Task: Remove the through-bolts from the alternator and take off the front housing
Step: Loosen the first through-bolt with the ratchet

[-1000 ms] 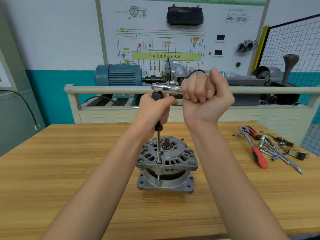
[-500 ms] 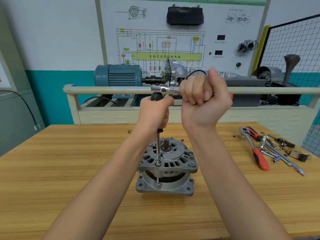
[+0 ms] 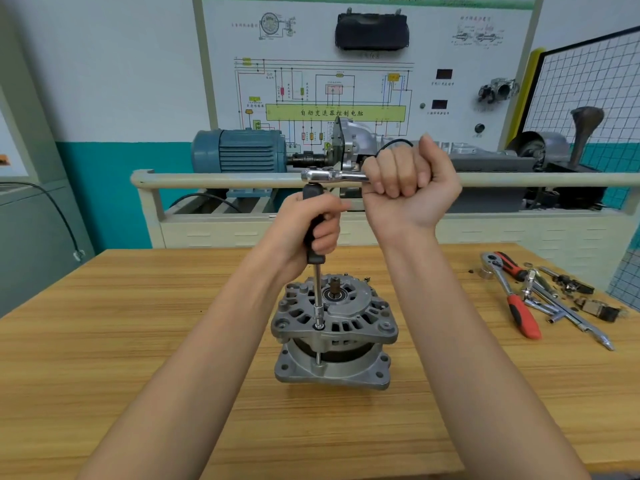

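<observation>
right hand [image 3: 410, 188] hides the ratchet [image 3: 332, 175] handle; left hand [image 3: 311, 226] covers the extension grip.

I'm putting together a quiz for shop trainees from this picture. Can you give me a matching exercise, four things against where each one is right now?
Things:
1. left hand
2. right hand
3. socket
4. red-handled ratchet

Places:
A. lying on the table at the right
B. gripping the chrome ratchet handle
C. seated on a through-bolt of the alternator
D. holding the black grip of the upright driver

Pairs: 1-D, 2-B, 3-C, 4-A
</observation>
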The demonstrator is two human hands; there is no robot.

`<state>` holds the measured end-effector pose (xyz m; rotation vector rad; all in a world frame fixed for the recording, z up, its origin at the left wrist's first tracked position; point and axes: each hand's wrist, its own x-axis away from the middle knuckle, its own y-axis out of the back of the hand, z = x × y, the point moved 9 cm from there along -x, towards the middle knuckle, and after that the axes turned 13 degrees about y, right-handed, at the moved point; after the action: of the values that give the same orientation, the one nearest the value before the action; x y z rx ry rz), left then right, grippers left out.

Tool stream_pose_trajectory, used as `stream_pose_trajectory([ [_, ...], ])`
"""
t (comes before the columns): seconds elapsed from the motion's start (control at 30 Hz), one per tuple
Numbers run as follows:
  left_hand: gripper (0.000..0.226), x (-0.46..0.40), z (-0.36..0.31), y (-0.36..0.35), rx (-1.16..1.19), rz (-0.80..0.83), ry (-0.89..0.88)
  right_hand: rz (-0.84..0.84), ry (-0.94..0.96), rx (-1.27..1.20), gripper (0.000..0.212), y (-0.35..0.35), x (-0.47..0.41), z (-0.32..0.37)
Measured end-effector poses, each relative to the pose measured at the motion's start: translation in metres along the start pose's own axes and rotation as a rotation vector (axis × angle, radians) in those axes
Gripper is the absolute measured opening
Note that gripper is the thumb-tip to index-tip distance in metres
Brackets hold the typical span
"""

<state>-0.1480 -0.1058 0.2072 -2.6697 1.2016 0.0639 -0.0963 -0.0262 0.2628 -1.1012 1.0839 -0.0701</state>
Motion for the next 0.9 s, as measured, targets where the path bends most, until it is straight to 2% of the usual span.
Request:
stream_pose_trajectory([
  [0.1,0.051,-0.002,0.003,-0.004,-0.056,-0.030,0.025,-0.114,-0.042,-0.143,0.049,0.016,-0.006,-0.002],
  [0.2,0.049,-0.004,0.003,-0.001,-0.098,-0.173,0.000,-0.094,0.010,-0.099,0.050,0.015,-0.002,0.005],
  [0.27,0.046,-0.005,0.003,0.004,-0.090,-0.276,-0.023,-0.008,0.068,-0.001,0.055,0.006,0.003,0.012],
  [0.33,0.043,-0.004,0.003,0.011,-0.085,-0.392,-0.048,0.164,0.178,0.165,0.058,-0.014,0.012,0.020],
  [0.4,0.040,-0.002,0.002,0.014,-0.093,-0.489,-0.071,0.339,0.344,0.347,0.050,-0.036,0.028,0.024],
  [0.5,0.034,0.001,0.000,0.015,-0.104,-0.545,-0.115,0.415,0.507,0.568,0.040,-0.051,0.046,0.023],
  [0.6,0.037,0.002,0.001,0.014,-0.098,-0.471,-0.126,0.405,0.469,0.511,0.043,-0.049,0.041,0.024],
  [0.67,0.041,0.000,0.001,0.010,-0.087,-0.334,-0.120,0.365,0.350,0.379,0.048,-0.041,0.029,0.024],
  [0.8,0.041,-0.002,0.002,-0.004,-0.017,0.025,-0.030,0.103,0.042,0.037,0.053,-0.007,0.004,0.012],
  [0.9,0.040,-0.004,0.005,-0.009,-0.043,0.126,0.056,-0.029,-0.048,-0.098,0.050,0.009,-0.005,0.003],
])
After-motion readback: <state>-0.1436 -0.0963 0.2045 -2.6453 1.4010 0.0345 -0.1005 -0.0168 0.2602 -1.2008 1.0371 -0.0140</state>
